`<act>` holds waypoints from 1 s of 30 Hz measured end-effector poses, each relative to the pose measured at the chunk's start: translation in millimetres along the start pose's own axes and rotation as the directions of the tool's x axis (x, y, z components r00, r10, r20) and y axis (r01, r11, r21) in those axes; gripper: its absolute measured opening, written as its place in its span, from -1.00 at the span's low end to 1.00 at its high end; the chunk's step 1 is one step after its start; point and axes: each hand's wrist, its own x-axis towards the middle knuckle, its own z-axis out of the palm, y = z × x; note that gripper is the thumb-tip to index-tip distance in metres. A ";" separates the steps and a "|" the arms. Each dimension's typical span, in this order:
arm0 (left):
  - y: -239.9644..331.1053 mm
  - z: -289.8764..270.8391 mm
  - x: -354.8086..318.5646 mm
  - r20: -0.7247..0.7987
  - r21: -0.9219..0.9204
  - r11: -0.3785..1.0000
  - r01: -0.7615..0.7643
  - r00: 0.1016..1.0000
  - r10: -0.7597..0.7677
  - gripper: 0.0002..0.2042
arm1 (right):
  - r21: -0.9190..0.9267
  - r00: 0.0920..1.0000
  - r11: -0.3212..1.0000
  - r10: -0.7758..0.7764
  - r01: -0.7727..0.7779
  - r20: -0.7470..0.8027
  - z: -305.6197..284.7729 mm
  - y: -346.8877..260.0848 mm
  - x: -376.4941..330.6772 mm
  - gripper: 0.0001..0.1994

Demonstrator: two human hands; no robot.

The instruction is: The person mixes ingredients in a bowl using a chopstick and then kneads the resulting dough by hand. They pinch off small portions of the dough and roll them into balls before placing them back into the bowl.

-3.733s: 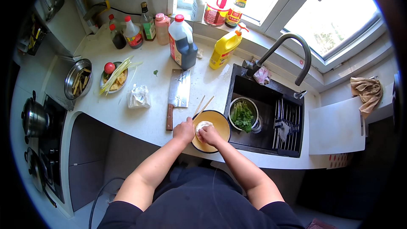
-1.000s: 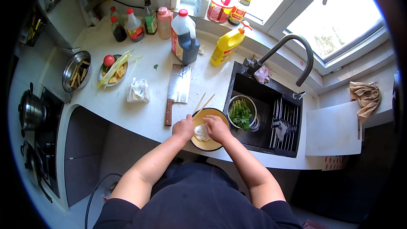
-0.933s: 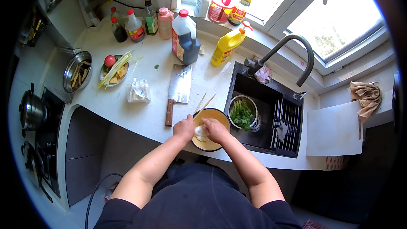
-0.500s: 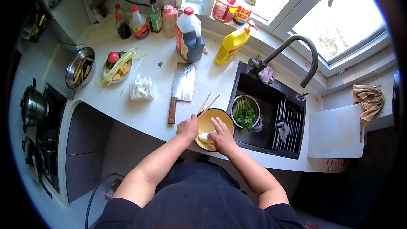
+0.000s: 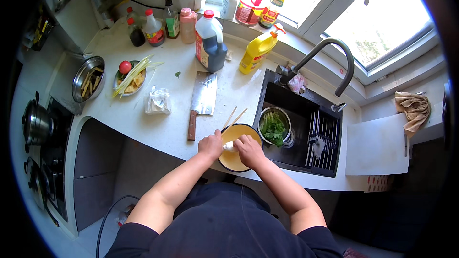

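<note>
On the counter's front edge stands a round bowl [image 5: 241, 166] with a yellow inside and a dark rim. My left hand [image 5: 210, 146] is closed at its left side, where a pair of chopsticks [image 5: 234, 121] runs into the fingers and points up and away. Whether it also grips the bowl's rim is hidden. Over the bowl, my right hand [image 5: 250, 151] has its fingers bent and pressed round a soft white lump [image 5: 229, 146] of a kind I cannot make out. The lump lies between both hands.
Left of the bowl lies a cleaver [image 5: 203, 96], beyond a crumpled plastic bag [image 5: 158, 101]. A plate [image 5: 135, 91] of vegetables and a steel pot [image 5: 76, 84] stand further left. The black sink [image 5: 300, 158] on the right holds a bowl of greens [image 5: 273, 129].
My right hand's fingers, spread before, have curled in and closed on the white lump. The lump is higher and nearer the left hand. The left hand and chopsticks have hardly moved.
</note>
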 end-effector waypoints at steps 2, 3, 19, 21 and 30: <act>-2.8 1.7 1.0 -0.041 -0.018 1.000 -0.007 0.999 0.006 -0.77 | 0.152 0.998 0.987 0.041 -0.049 0.054 5.4 -2.1 -5.3 -0.70; -3.1 0.8 3.6 -0.031 -0.005 1.000 -0.008 1.000 0.008 -0.80 | 0.309 0.971 0.932 0.129 -0.188 0.203 1.6 0.8 -11.5 -0.59; -0.9 -4.4 -0.9 0.011 -0.008 1.000 -0.004 1.000 0.004 -0.81 | 0.084 0.933 0.929 0.360 -0.361 0.024 64.8 7.7 17.6 -0.77; -1.7 -2.0 -2.6 0.013 -0.015 1.000 0.010 1.000 -0.009 -0.81 | -0.008 0.938 0.940 0.341 -0.341 0.068 60.7 -3.6 17.1 -0.78; 2.9 -5.4 0.3 0.009 -0.007 1.000 0.004 1.000 -0.004 -0.82 | 0.898 0.570 0.160 0.814 -0.410 0.115 54.7 37.2 2.0 -0.78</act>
